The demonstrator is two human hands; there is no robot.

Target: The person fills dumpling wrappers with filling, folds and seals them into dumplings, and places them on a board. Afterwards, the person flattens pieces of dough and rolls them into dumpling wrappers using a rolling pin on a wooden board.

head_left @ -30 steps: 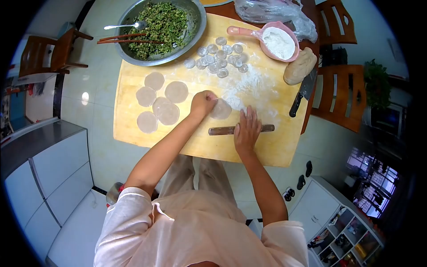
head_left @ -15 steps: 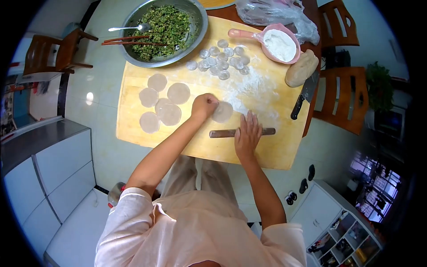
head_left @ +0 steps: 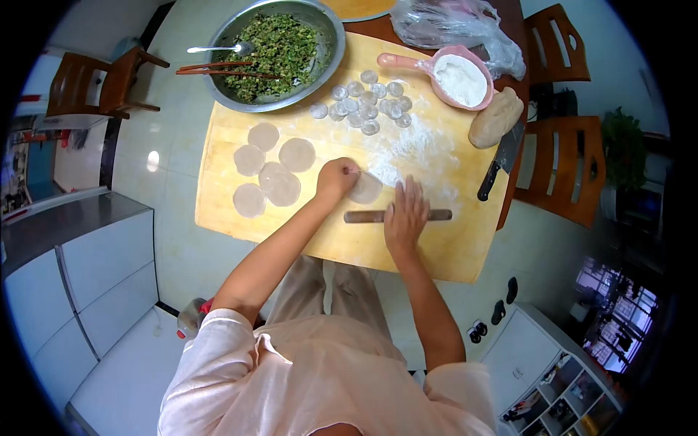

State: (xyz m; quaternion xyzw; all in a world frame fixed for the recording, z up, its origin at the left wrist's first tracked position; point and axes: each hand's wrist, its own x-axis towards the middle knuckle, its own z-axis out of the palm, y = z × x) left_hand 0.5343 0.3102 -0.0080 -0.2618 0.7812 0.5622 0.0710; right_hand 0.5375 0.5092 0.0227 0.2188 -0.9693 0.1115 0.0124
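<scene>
My left hand is closed in a pinch on the edge of a thin round dough wrapper lying on the wooden board. To the right, my right hand lies flat with fingers stretched out over a short wooden rolling pin, which rests just below the wrapper. Several finished-looking flat wrappers lie left of my left hand, two of them overlapping. Beyond my hands sits a cluster of small floured dough discs, beside a patch of loose flour.
A metal bowl of chopped green filling, with a spoon and chopsticks, stands at the board's far left. Far right are a pink scoop of flour, a dough lump, a knife and a plastic bag.
The whole view has shifted slightly. My left hand still pinches the wrapper's edge, and my right hand stays over the rolling pin with little movement.
</scene>
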